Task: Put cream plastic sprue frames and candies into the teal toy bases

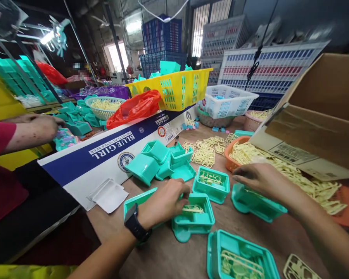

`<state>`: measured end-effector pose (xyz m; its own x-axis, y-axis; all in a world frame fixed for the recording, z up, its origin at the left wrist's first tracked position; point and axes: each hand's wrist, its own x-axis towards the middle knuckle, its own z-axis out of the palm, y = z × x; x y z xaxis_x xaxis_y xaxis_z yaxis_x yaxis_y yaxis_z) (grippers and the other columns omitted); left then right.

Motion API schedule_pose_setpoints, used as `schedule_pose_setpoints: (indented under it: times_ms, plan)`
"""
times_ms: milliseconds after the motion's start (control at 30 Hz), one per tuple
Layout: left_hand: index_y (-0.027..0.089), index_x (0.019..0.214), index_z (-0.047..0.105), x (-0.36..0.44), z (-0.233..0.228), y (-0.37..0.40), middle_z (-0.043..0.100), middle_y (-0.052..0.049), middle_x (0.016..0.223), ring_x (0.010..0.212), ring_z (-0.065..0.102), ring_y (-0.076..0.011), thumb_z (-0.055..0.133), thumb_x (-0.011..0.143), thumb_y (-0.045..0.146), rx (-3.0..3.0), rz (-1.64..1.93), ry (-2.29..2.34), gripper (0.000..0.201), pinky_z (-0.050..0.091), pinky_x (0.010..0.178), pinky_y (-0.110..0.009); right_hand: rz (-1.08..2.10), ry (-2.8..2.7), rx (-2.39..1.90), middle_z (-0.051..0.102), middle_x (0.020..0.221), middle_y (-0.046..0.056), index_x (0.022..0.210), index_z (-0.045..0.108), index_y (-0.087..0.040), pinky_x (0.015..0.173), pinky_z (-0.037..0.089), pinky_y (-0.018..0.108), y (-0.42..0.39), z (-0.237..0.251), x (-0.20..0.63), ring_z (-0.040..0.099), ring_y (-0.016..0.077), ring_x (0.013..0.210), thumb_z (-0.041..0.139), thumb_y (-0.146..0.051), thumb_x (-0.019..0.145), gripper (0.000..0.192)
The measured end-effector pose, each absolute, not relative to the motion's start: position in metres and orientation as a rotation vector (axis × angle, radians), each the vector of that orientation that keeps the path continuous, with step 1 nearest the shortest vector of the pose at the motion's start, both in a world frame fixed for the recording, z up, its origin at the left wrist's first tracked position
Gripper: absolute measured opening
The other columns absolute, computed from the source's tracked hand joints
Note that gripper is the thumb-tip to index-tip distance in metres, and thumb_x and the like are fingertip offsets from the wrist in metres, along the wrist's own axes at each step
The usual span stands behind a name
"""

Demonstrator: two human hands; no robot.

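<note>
My left hand (pixel 163 201), with a black watch on its wrist, rests on the brown table with its fingers curled over the left rim of a teal plastic tray (pixel 196 221) that holds a cream plastic parts frame (pixel 193 209). My right hand (pixel 260 179) hovers flat, palm down, fingers apart, over another teal tray (pixel 256 205), beside the orange bowl (pixel 229 159) heaped with cream frames (pixel 296 176). A third filled teal tray (pixel 211 184) lies between my hands. A further filled one (pixel 241 257) sits at the near edge.
A pile of teal trays (pixel 159 161) leans on a long Blue Girl carton (pixel 104 155). Loose cream frames (pixel 205 153) lie beyond. A big open cardboard box (pixel 322 112) stands right. Yellow (pixel 174 91) and white (pixel 229 100) baskets sit behind. A co-worker's hand (pixel 43 126) works at left.
</note>
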<state>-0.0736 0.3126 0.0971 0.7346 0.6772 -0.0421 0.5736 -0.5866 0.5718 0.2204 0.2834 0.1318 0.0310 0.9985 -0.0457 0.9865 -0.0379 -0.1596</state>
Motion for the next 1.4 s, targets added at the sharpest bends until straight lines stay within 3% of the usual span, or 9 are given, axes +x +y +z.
schedule_pose_setpoints:
  times_ms: [167,333,467,600,800,933,1033,1167,1400]
  plan:
    - [0.019,0.082,0.063,-0.074,0.105,0.311,0.066,-0.001,0.088,0.084,0.061,-0.0189,0.07,0.086,0.022,2.319,0.274,0.961,0.008,0.035,0.069,-0.029,0.001,-2.234,-2.337,0.072,0.121,0.015,0.119,0.068,-0.016,0.087,0.05,0.035,0.366,0.126,0.195,0.067,0.0286,0.11,0.045,-0.03,0.095,0.036]
    - [0.021,0.089,0.065,-0.08,0.105,0.31,0.066,-0.001,0.091,0.082,0.06,-0.0175,0.066,0.09,0.03,2.273,0.422,0.934,0.009,0.038,0.073,-0.03,0.091,-2.226,-2.525,0.071,0.118,0.024,0.132,0.058,-0.008,0.093,0.051,0.045,0.437,0.094,0.175,0.064,0.0382,0.115,0.079,-0.04,0.075,0.068]
    - [0.02,0.089,0.067,-0.09,0.101,0.312,0.067,-0.002,0.092,0.085,0.061,-0.0181,0.063,0.091,0.027,2.211,0.491,0.997,0.008,0.04,0.076,-0.031,0.172,-2.226,-2.542,0.074,0.108,0.019,0.109,0.071,-0.013,0.081,0.054,0.04,0.457,0.085,0.182,0.068,0.0352,0.101,0.09,-0.052,0.056,0.068]
    - [0.018,0.079,0.068,-0.096,0.097,0.318,0.068,-0.002,0.085,0.083,0.06,-0.0178,0.065,0.086,0.023,2.085,0.629,1.041,0.009,0.041,0.075,-0.031,0.174,-2.25,-2.436,0.074,0.099,0.014,0.091,0.073,-0.017,0.073,0.05,0.034,0.453,0.097,0.196,0.068,0.03,0.094,0.085,-0.057,0.06,0.052]
    - [0.016,0.077,0.069,-0.087,0.089,0.328,0.069,-0.002,0.075,0.069,0.061,-0.0155,0.066,0.083,0.023,1.764,0.783,1.021,0.01,0.044,0.063,-0.027,0.137,-2.203,-2.318,0.07,0.077,0.005,0.067,0.064,-0.023,0.064,0.042,0.031,0.435,0.114,0.208,0.065,0.0243,0.08,0.072,-0.069,0.066,0.047]
    - [0.016,0.08,0.068,-0.073,0.093,0.333,0.072,-0.004,0.085,0.077,0.064,-0.0163,0.07,0.08,0.017,1.653,0.843,1.055,0.002,0.048,0.071,-0.028,0.078,-2.079,-2.266,0.061,0.061,0.003,0.056,0.054,-0.023,0.058,0.038,0.031,0.424,0.128,0.215,0.061,0.0223,0.069,0.065,-0.078,0.065,0.057]
    - [0.012,0.099,0.067,-0.058,0.099,0.338,0.071,-0.011,0.106,0.092,0.066,-0.0186,0.073,0.08,0.013,1.455,0.867,1.05,0.021,0.051,0.08,-0.03,0.34,-1.745,-2.13,0.059,0.058,0.003,0.061,0.061,-0.021,0.053,0.037,0.031,0.407,0.144,0.211,0.057,0.0202,0.061,0.071,-0.081,0.054,0.061]
    - [0.012,0.133,0.052,-0.04,0.109,0.337,0.06,-0.018,0.132,0.096,0.067,-0.017,0.075,0.086,0.025,1.012,0.878,0.902,0.054,0.054,0.078,-0.027,0.931,-1.394,-1.829,0.07,0.078,0.007,0.075,0.068,-0.019,0.055,0.045,0.03,0.369,0.163,0.179,0.06,0.018,0.065,0.088,-0.068,0.035,0.067]
    - [0.011,0.111,0.066,-0.06,0.111,0.315,0.073,-0.014,0.107,0.072,0.072,-0.0162,0.058,0.091,0.009,0.749,0.988,0.626,0.022,0.061,0.069,-0.031,1.193,-1.525,-1.606,0.059,0.073,0.0,0.077,0.062,-0.02,0.06,0.048,0.027,0.32,0.161,0.111,0.055,0.0142,0.067,0.084,-0.071,0.051,0.062]
